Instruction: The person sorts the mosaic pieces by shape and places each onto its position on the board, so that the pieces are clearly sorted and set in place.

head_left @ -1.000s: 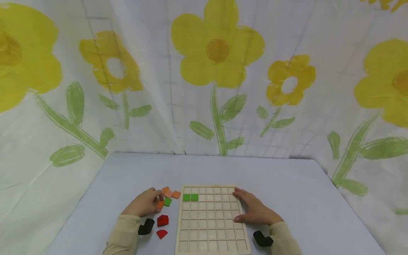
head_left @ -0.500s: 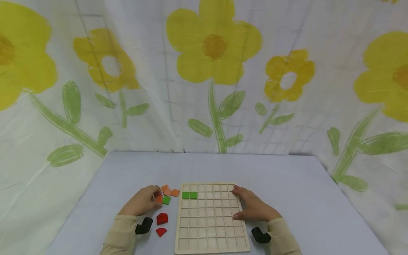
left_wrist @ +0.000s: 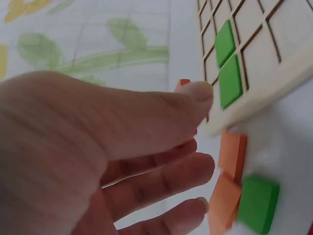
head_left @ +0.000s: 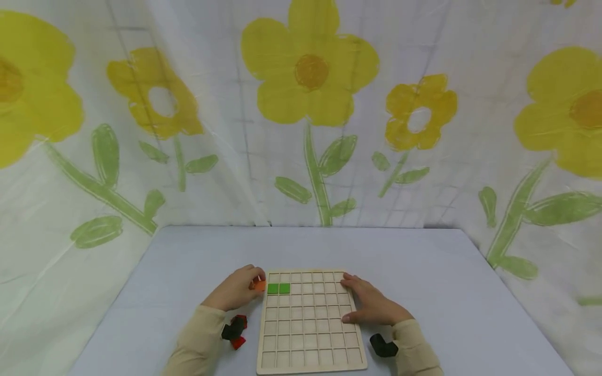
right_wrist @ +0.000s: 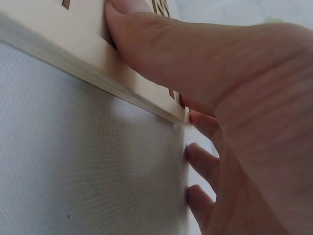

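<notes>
In the head view my left hand [head_left: 237, 288] is at the upper left edge of the wooden grid board [head_left: 275, 369]. Its thumb and fingers pinch an orange tile [left_wrist: 183, 83], mostly hidden behind the thumb in the left wrist view. Below the fingertips lie two orange tiles [left_wrist: 232, 155] and a green tile [left_wrist: 258, 203]. Two green tiles [head_left: 278, 289] sit side by side in the board's second row, at its left end. My right hand [head_left: 373, 304] rests on the board's right edge, fingers spread, its thumb on the top face [right_wrist: 124, 24].
Red pieces [head_left: 238, 342] lie left of the board, partly covered by the black wrist camera [head_left: 234, 329]. Another black camera [head_left: 383, 345] is on the right wrist. The pale table [head_left: 414, 266] ends at a flower-printed curtain [head_left: 235, 172].
My left hand has moved right and slightly away from me, up to the board's edge, carrying the orange tile. My right hand keeps its place on the board.
</notes>
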{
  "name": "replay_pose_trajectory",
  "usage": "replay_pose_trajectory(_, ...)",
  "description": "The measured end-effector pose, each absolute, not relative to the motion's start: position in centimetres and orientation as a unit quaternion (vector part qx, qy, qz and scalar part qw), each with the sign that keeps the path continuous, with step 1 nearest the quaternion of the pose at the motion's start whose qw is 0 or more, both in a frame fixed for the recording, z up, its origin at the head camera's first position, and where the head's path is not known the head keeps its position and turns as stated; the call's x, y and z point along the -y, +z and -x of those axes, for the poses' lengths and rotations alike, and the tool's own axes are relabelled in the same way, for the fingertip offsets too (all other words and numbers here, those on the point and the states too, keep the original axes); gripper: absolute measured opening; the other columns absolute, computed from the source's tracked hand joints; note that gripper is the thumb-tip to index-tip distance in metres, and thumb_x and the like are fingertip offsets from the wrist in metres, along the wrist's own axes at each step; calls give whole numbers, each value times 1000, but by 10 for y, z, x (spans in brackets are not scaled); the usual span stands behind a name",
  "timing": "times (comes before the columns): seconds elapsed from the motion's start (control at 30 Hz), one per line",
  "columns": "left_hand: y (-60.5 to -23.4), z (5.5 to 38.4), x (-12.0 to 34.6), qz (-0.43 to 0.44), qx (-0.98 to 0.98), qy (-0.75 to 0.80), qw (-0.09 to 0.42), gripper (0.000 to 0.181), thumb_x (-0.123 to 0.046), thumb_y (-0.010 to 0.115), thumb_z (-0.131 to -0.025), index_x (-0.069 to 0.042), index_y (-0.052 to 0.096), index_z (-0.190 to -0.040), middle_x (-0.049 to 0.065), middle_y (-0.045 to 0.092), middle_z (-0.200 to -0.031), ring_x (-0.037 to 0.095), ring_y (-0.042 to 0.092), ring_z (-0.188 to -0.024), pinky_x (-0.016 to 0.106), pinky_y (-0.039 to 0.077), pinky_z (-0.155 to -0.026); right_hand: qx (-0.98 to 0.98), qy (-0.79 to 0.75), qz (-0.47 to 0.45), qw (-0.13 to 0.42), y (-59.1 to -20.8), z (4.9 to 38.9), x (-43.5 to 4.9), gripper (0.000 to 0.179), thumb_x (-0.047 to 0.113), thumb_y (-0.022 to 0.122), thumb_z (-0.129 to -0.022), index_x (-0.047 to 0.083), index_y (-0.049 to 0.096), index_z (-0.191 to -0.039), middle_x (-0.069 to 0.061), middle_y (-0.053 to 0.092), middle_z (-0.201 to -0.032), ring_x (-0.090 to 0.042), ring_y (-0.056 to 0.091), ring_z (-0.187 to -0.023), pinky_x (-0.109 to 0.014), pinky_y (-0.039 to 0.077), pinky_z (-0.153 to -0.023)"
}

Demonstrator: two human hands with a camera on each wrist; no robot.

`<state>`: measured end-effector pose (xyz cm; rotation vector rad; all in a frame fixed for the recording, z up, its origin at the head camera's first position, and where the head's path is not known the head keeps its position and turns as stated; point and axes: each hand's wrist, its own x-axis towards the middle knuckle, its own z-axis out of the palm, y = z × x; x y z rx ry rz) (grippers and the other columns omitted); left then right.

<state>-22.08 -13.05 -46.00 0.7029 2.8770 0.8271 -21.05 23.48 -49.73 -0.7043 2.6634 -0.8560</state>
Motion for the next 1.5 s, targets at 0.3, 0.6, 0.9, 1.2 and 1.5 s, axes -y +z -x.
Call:
replay_pose_trajectory(0.3,-472,230,92,-297,-920,250,44,22,-8,73,-82,-7,65,-102,1,59,-94,15,54,-80,33,48,-72,-913,-293,243,145,-501,208,-237,88,50,73,-78,8,36,-145,-12,19,-158,-39,17,-144,-62,21,-109)
replay_pose_trajectory(0.6,-485,243,73,-326,-926,191,-11,23,-21,74,-84,-10,68,-103,0,64,-97,16,60,-88,31,51,-77,-912,-295,246,145,-498,207,-236,87,47,74,-79,6,36,-145,-14,20,-158,-40,17,-143,-62,21,-109)
replay_pose_trajectory(0.9,-495,249,67,-331,-921,198,-45,25,-26,76,-82,-11,72,-101,-3,59,-89,8,50,-74,25,46,-66,-915,-288,246,138,-498,208,-238,87,48,74,-79,6,36,-145,-13,20,-158,-39,17,-144,-61,22,-109)
replay_pose_trajectory(1.2,-489,247,64,-316,-930,191,-10,30,-27,75,-83,-10,71,-107,-3,57,-90,7,48,-73,24,46,-66,-913,-291,251,136,-497,210,-236,86,48,73,-80,7,35,-145,-12,19,-158,-39,17,-144,-62,22,-109)
replay_pose_trajectory(1.5,-486,245,64,-330,-924,190,-23,20,-22,74,-84,-10,73,-99,-1,61,-90,11,56,-76,27,49,-69,-913,-291,254,128,-496,210,-235,87,46,75,-79,4,36,-145,-14,21,-157,-42,18,-143,-65,20,-107)
